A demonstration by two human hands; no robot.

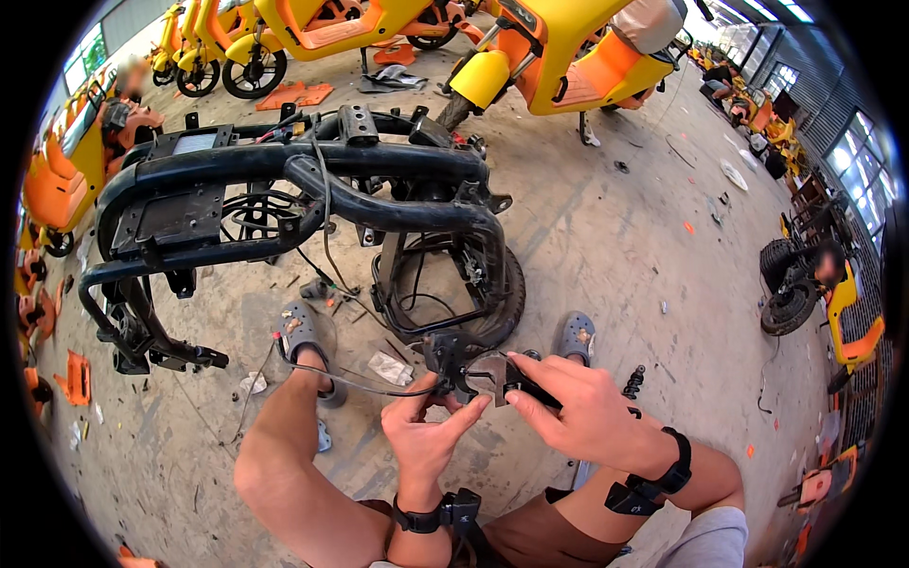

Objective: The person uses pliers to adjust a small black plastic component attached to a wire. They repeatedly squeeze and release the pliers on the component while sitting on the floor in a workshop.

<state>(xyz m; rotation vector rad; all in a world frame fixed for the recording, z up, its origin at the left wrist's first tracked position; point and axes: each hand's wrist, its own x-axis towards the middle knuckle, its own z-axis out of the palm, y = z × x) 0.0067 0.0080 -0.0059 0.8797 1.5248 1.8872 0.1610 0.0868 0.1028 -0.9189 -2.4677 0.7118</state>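
Observation:
Low in front of me, my left hand (423, 431) grips a black metal part (443, 358) with a thin black cable (365, 386) running off to the left. The thumb and fingers sit at its lower edge. My right hand (578, 407) is closed round the black handle of a wrench (490, 372) with a wide grey metal jaw. That jaw meets the right side of the black part, and I cannot tell whether it grips it. Just beyond lies a bare black scooter frame (379, 166) with its wheel (511, 293) attached.
Yellow and orange scooters (568, 57) stand across the far side, with more (57, 180) at the left. Orange panels (295, 96) and a black spring (635, 381) lie on the concrete floor (644, 256). People work near the right wall.

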